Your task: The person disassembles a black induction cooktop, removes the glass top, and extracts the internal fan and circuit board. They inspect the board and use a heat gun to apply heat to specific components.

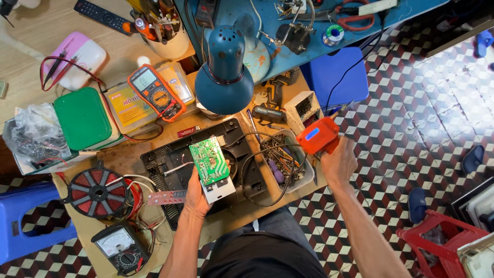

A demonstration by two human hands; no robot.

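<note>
My left hand holds a green circuit board on a grey metal plate, lifted over an opened black appliance housing. My right hand grips an orange pistol-shaped soldering tool with a blue panel, held to the right of the workbench edge, above the tiled floor. A red copper coil disc with wires lies left of the housing, and a small red display board sits beside my left wrist.
A teal desk lamp hangs over the bench. An orange multimeter, a green box, an analogue meter and a clear tray of tools surround the housing. Blue stools and a red stool flank me.
</note>
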